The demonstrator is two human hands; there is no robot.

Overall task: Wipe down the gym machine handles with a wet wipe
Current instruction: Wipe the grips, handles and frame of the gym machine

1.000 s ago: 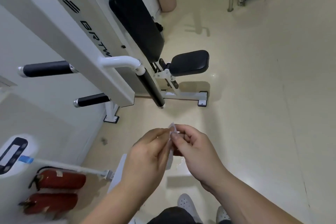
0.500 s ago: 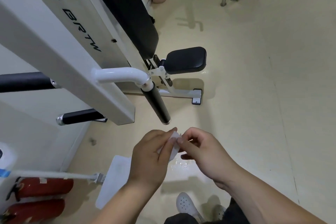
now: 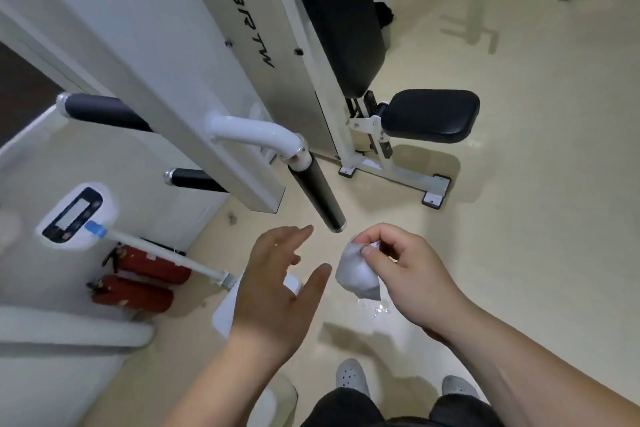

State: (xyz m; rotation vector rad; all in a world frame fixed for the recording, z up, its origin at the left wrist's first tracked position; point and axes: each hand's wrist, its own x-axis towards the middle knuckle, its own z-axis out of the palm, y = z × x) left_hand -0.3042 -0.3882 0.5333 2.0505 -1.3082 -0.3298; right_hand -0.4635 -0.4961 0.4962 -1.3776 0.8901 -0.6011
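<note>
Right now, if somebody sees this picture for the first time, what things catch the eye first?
Probably the black handle on its white tube, pointing down at the middle. Just below it, the right hand pinches a crumpled white wet wipe, while the left hand is open and empty. Two red fire extinguishers lie at lower left.

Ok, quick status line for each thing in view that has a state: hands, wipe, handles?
left hand: open, empty, fingers spread
right hand: pinching the wet wipe
wet wipe: crumpled, hanging from the fingers, touching no handle
nearest handle: black grip bare, untouched
two far handles: untouched
seat pad: unoccupied
</note>
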